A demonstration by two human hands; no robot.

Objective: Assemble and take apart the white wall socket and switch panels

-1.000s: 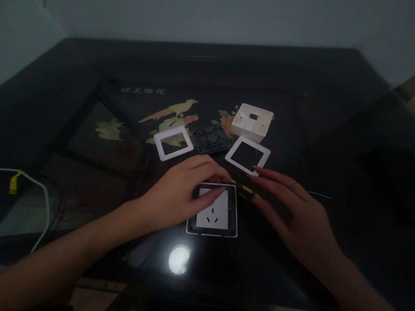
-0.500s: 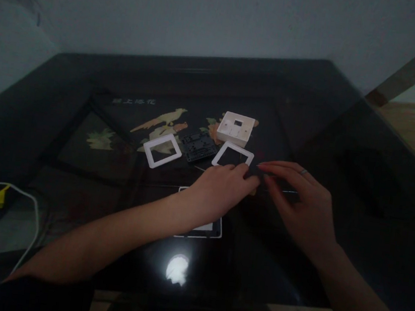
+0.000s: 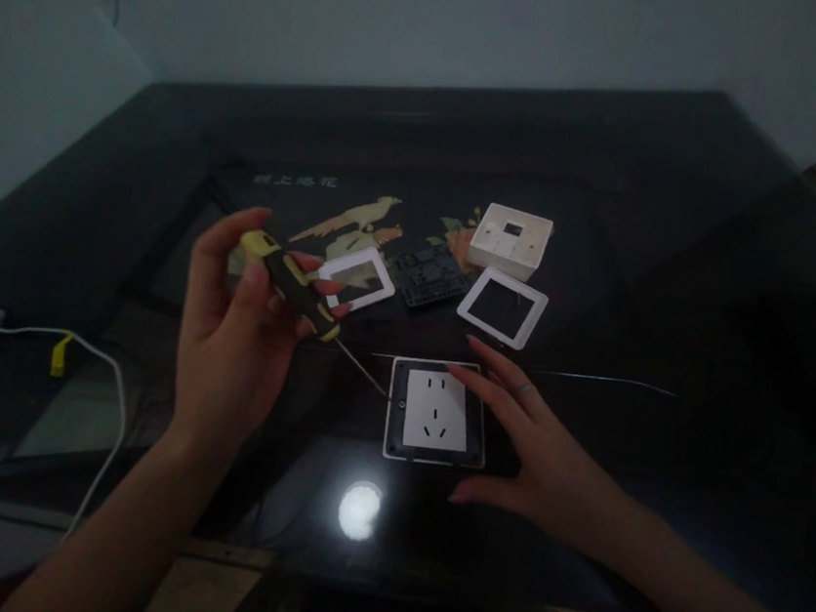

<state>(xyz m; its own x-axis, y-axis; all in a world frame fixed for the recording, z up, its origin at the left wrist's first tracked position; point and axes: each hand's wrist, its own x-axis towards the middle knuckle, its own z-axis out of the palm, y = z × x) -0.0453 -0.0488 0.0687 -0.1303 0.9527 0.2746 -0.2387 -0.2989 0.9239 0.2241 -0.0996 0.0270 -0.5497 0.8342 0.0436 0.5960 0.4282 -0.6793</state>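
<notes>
With my left grip (image 3: 225,364) clamped on the yellow-and-black, metal-shafted screwdriver (image 3: 296,288) and my right grip (image 3: 536,439) spread apart, a slanted push could skid the square black-and-white plastic socket (image 3: 436,412) across the glossy black tabletop (image 3: 629,233).

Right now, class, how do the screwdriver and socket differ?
The screwdriver is held tilted in the left hand; the socket lies face up on the table. The screwdriver is long and thin; the socket is broad and squarish. The screwdriver shows yellow; the socket shows white. Both have dark parts.
</notes>
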